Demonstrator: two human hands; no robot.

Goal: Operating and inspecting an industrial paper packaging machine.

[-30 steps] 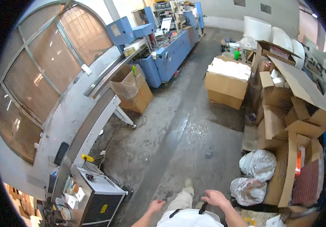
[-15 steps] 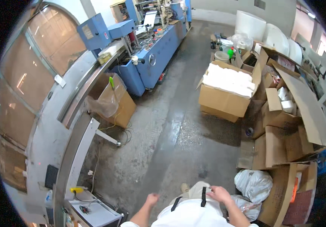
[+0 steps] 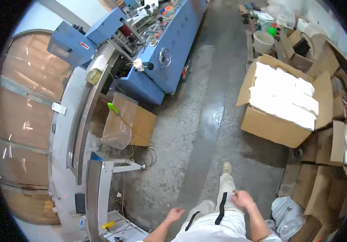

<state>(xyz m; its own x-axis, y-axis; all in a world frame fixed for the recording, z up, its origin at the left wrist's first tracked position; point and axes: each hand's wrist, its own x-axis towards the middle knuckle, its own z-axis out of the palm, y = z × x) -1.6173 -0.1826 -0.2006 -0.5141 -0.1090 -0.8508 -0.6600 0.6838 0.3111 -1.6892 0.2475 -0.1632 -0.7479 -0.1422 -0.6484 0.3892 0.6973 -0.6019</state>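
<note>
My left hand (image 3: 175,214) hangs beside my left thigh, fingers loosely bent and apart, with nothing in it. My right hand (image 3: 242,199) is by my right thigh, its fingers slightly curled and nothing visible in them. Two dark straps (image 3: 221,207) hang down the front of my light trousers (image 3: 227,187). One shoe (image 3: 227,167) is stepping forward on the concrete floor. Ahead to the right stands an open cardboard box (image 3: 276,128) filled with white folded or bundled material (image 3: 284,94); neither hand reaches it.
On the left run a long metal-edged conveyor (image 3: 85,133) and a blue machine (image 3: 173,52). Beneath it sits a plastic-lined carton (image 3: 145,127) with a green-handled tool (image 3: 112,107); cables (image 3: 153,155) lie on the floor. Cartons (image 3: 322,189) and a white sack (image 3: 288,215) line the right side.
I have stepped forward, and the view has shifted: the filled box and the conveyor now look nearer. One foot has come forward. Both hands remain low at my sides.
</note>
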